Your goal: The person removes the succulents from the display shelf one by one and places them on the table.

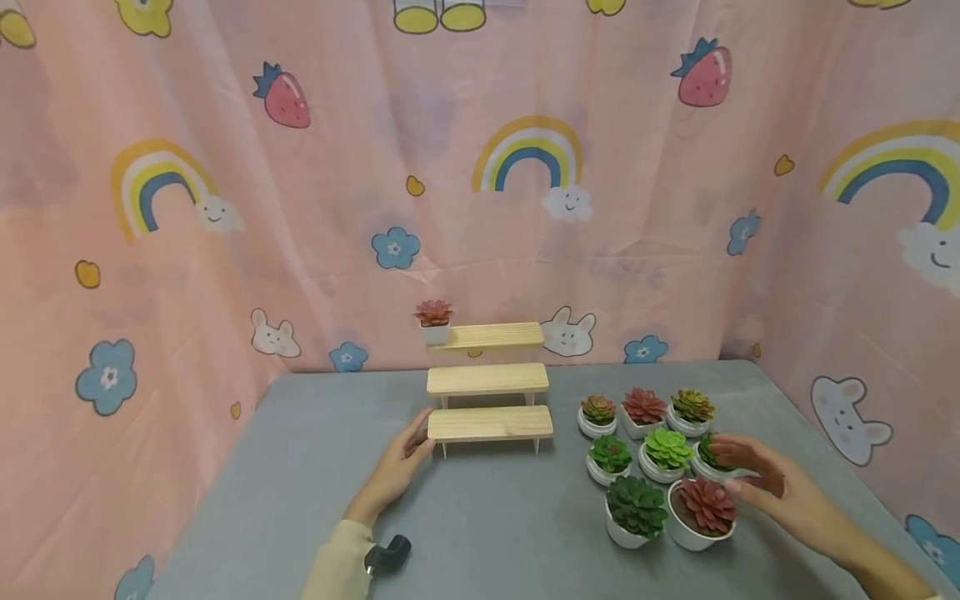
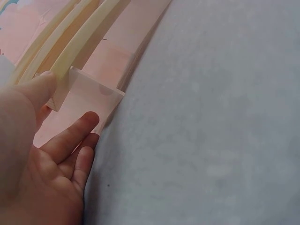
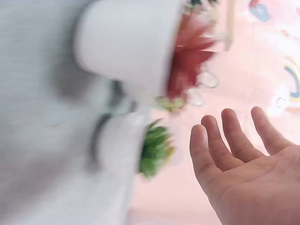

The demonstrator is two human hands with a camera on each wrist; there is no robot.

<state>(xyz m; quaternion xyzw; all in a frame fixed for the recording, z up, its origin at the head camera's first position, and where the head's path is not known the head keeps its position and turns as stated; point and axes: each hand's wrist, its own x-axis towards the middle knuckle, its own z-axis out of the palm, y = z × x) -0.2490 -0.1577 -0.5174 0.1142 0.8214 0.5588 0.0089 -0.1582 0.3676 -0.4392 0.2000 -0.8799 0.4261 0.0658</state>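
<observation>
My left hand [image 1: 397, 467] rests at the left end of a three-step wooden display stand [image 1: 487, 425]. In the left wrist view, its thumb touches the lowest board's end and its fingers lie against the pale side panel [image 2: 82, 101]. A red succulent in a square white pot [image 1: 435, 325] sits at the top step's left end. My right hand [image 1: 780, 492], fingers spread and holding nothing, is beside the group of potted succulents at the right. Nearest it are a large red succulent [image 1: 707, 507] and a small green one [image 1: 708, 452], partly hidden by the fingers.
Several other potted succulents stand close together: dark green [image 1: 636, 507], bright green [image 1: 667, 450], green [image 1: 610, 454], orange-green [image 1: 597, 411], red [image 1: 643, 406] and yellow-green [image 1: 692, 407]. A patterned pink curtain [image 1: 337, 208] hangs behind the grey table [image 1: 285, 500].
</observation>
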